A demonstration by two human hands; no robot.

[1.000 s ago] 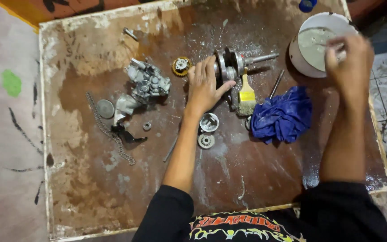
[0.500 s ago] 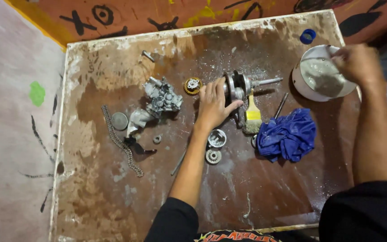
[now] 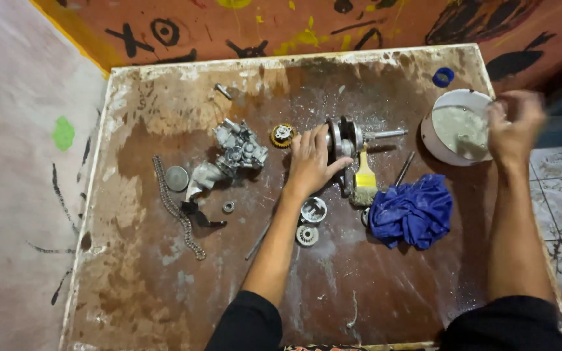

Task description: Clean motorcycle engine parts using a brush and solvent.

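Left hand on crankshaft, right hand at the bowl.
Left hand (image 3: 310, 162) lies spread on crankshaft (image 3: 349, 140), mid-tray, shaft axis pointing right. Right hand (image 3: 514, 127), blurred, grip unclear, hovers at white bowl (image 3: 434, 140) rim; yellow brush (image 3: 364, 184) lies just below the crankshaft.

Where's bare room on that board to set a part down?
Free: the near strip of the board between the chain and the left hand; also the far edge behind the gear. Crowded: the middle, from the metal assembly past the brush to the blue rag and bowl.
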